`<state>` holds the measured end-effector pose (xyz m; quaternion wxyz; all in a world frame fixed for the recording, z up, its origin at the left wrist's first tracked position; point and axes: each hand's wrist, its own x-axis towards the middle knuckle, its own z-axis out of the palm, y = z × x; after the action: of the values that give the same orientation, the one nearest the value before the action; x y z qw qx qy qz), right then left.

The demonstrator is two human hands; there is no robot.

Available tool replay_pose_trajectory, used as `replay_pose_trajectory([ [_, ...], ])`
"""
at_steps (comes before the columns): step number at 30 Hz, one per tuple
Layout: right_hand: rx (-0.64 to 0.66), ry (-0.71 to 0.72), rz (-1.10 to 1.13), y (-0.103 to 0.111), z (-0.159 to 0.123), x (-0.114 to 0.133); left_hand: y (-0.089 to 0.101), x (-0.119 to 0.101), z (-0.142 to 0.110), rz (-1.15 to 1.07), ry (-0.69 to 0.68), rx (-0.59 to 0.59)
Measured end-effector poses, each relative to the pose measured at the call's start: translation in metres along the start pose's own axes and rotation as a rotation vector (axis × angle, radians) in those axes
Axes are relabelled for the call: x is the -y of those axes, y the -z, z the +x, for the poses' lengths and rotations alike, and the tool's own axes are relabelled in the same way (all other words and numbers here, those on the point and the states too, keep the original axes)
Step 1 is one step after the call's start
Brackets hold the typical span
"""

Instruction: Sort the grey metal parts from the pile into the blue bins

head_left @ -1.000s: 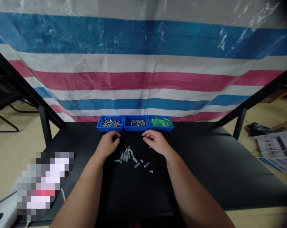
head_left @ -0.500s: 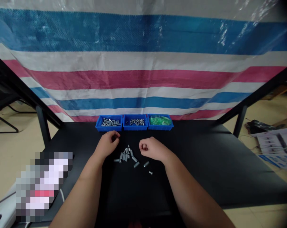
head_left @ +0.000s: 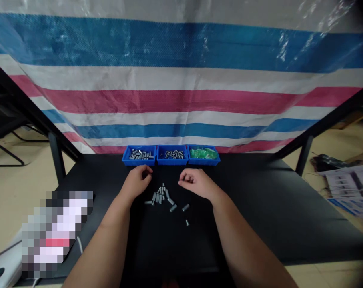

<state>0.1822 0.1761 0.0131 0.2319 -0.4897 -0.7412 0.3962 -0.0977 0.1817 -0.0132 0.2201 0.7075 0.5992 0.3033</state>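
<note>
the curled fingers (head_left: 146, 170) of the left hand (head_left: 135, 182) and the half-closed fingers (head_left: 183, 181) of the right hand (head_left: 197, 184) show nothing held, though i can't tell if a small piece hides inside. just below them, small metal fasteners (head_left: 160, 196) lie loose on the black tabletop (head_left: 244, 208), near three blue trays (head_left: 139, 163), so a careless wrist could scatter them.

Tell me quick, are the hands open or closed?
Left hand: loosely closed, holding nothing I can see.
Right hand: loosely closed, holding nothing I can see.
</note>
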Motion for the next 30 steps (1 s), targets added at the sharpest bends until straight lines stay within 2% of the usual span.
replay_pose_trajectory([
  [2, 0.28, -0.116, -0.032, 0.004, -0.009, 0.006, 0.0, 0.0, 0.0, 0.0, -0.001, 0.002],
  [4, 0.505, -0.232, -0.078, 0.001, -0.016, 0.015, -0.001, 0.001, 0.0, -0.001, 0.0, 0.004],
  [6, 0.597, -0.308, -0.182, -0.008, -0.021, 0.026, -0.002, 0.002, 0.0, -0.01, 0.001, 0.009],
  [10, 0.46, -0.251, -0.446, -0.028, -0.025, 0.043, -0.003, 0.003, 0.001, -0.023, 0.006, 0.016],
  [13, 0.394, -0.218, -0.535, -0.033, -0.026, 0.049, -0.003, 0.003, 0.001, -0.018, 0.006, 0.016],
  [18, 0.336, -0.2, -0.475, -0.03, -0.025, 0.045, -0.003, 0.002, 0.0, 0.001, 0.013, 0.024],
  [26, 0.144, -0.123, -0.413, -0.03, -0.012, 0.017, -0.002, 0.001, 0.0, 0.018, 0.015, 0.023],
  [30, 0.079, -0.098, -0.428, -0.025, -0.009, 0.012, -0.003, 0.001, 0.001, 0.014, 0.006, 0.013],
])
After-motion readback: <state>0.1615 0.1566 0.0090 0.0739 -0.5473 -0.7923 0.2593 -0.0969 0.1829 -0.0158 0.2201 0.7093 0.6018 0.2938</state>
